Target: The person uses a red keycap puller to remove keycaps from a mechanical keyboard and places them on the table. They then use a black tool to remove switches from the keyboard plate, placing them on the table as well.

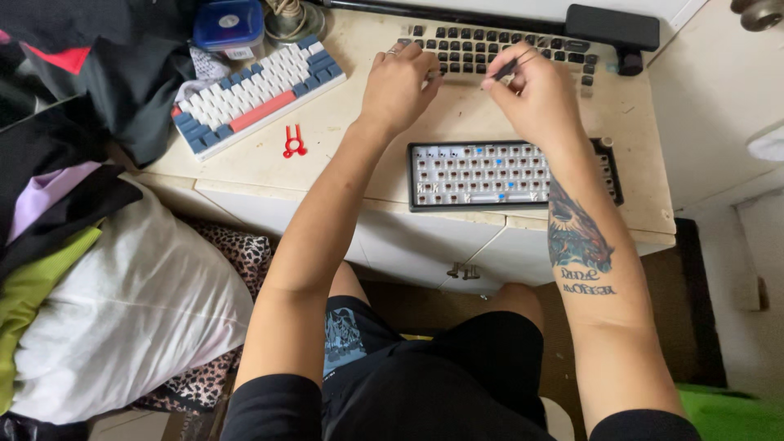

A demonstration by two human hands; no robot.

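Desk (327,155) spread cream-white under two keyboards: the dark-keyed keyboard (498,51) lay crosswise at the far edge, just beyond my knuckles. My left hand (398,86) rested curled and empty on its keys; my right hand (532,96), equally near, pinched a thin dark tool (506,69)

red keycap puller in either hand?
No. The red puller lies on the desk, apart from the left hand and right hand.

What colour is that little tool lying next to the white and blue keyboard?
The keycap puller is red, seen in the head view.
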